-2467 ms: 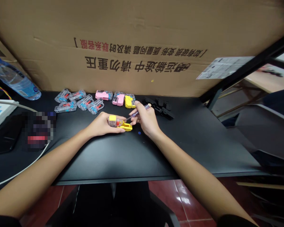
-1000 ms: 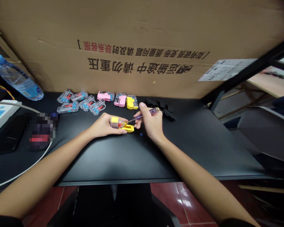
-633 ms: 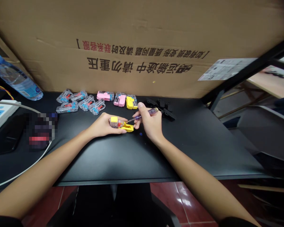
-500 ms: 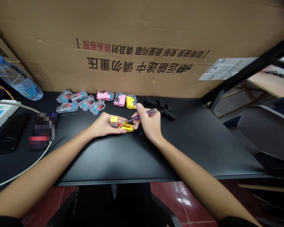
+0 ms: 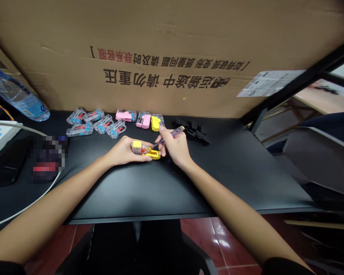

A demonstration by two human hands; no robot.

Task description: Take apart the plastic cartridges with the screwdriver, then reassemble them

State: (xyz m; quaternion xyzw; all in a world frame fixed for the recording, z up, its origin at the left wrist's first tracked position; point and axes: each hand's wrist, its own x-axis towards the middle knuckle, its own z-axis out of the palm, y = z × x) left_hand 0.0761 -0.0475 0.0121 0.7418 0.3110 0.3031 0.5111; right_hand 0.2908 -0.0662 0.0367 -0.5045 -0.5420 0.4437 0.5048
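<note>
Cataloguing first a small clear plastic casing (image 5: 140,148) with a yellow end cap (image 5: 137,144) and red parts inside, located near the middle of the black desk (image 5: 132,194), closely held in the curled fingers of the left hand (image 5: 123,151). A yellow plastic piece (image 5: 154,154) lies against its far end, beneath the left fingertips; whether it is gripped cannot be told. The casing looks light, stiff and smooth, apt to slip and perhaps crack under a hard squeeze, so its long sides seem the surest hold. The right hand (image 5: 173,147), thumb and fingers pinched together, has hold of a small screwdriver (image 5: 172,133) with a translucent purple handle, its tip at the casing. Farther off on the desk: a group of clear casings (image 5: 103,124), pink pieces (image 5: 143,121), a yellow piece (image 5: 155,123) and black plastic parts (image 5: 191,130). Beyond these: a water bottle (image 5: 17,97), a power strip (image 5: 0,137) and a cardboard box (image 5: 172,46).
</note>
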